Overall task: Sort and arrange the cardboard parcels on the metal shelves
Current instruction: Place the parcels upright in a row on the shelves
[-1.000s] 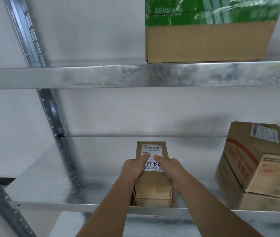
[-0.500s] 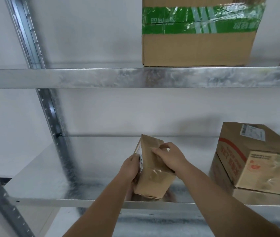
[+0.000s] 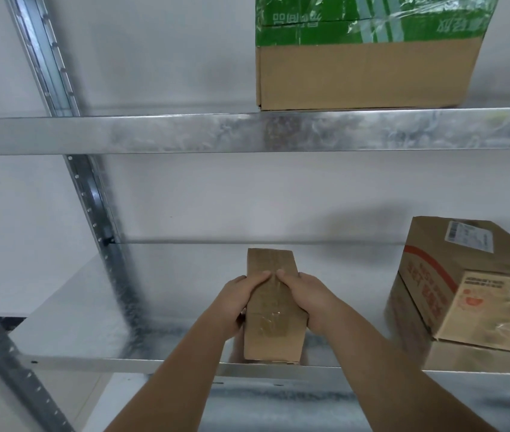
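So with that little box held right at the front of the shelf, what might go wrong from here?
1. The small parcel sits at the lower shelf's front lip; if the left hand and right hand let go early, it could tip off.
2. Its top face shows only plain cardboard and tape, so a label may end up hidden.
3. The tilted printed box on the right looks unsteady; a nudge might shift it.

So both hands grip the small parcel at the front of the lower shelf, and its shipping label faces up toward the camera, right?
Not quite. Both the left hand and right hand grip the small parcel on the lower shelf, but the head view shows plain taped cardboard facing up, no label.
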